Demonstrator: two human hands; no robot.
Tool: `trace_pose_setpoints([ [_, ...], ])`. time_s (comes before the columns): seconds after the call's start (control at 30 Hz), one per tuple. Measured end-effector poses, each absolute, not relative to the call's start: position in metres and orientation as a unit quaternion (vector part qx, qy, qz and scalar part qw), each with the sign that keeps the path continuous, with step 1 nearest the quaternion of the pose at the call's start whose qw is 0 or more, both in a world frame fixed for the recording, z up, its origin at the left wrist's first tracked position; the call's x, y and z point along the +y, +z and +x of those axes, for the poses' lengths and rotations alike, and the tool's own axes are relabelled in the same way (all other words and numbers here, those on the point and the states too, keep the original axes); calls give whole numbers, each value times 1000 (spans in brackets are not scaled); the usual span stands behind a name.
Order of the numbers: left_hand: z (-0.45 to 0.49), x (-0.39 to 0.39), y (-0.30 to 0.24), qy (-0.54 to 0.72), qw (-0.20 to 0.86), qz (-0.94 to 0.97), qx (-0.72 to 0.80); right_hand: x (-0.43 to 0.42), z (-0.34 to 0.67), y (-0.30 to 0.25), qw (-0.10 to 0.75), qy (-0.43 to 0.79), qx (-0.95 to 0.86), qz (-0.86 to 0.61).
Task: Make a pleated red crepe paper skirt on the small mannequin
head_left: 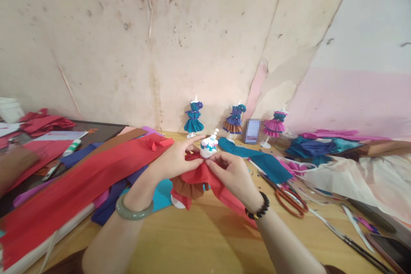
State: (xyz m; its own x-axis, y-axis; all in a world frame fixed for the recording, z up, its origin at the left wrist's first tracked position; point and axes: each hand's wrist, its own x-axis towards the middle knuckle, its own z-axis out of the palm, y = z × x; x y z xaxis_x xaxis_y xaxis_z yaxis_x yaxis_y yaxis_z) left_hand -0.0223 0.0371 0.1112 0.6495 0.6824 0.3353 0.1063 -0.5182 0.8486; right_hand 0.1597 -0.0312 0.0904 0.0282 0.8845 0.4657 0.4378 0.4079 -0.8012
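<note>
My left hand and my right hand meet at the middle of the wooden table. Both pinch red crepe paper gathered around a small white doll mannequin with a turquoise band. A brown paper layer shows under the red skirt, and the mannequin's white base pokes out below. A green bangle sits on my left wrist, and black beads circle my right wrist.
Long red, brown and blue paper strips lie at the left. Three dressed mannequins stand by the wall. Orange-handled scissors lie right of my hands, with teal paper, scraps and a phone.
</note>
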Motion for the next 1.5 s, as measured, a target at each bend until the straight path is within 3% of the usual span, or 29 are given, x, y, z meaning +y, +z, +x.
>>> trace_pose_setpoints([
  [0.7, -19, 42, 107, 351, 410, 802, 254, -23, 165, 84, 486, 125, -667, -550],
  [0.8, -20, 40, 112, 371, 405, 790, 271, -25, 167, 86, 511, 121, -675, -518],
  [0.93, -20, 39, 117, 415, 377, 758, 334, -35, 166, 94, 544, 21, -722, -427],
  [1.23, -14, 39, 110, 408, 424, 726, 356, -45, 154, 95, 445, -257, -791, -330],
  [1.5, -22, 39, 121, 458, 431, 676, 383, -46, 153, 89, 386, -304, -822, -287],
])
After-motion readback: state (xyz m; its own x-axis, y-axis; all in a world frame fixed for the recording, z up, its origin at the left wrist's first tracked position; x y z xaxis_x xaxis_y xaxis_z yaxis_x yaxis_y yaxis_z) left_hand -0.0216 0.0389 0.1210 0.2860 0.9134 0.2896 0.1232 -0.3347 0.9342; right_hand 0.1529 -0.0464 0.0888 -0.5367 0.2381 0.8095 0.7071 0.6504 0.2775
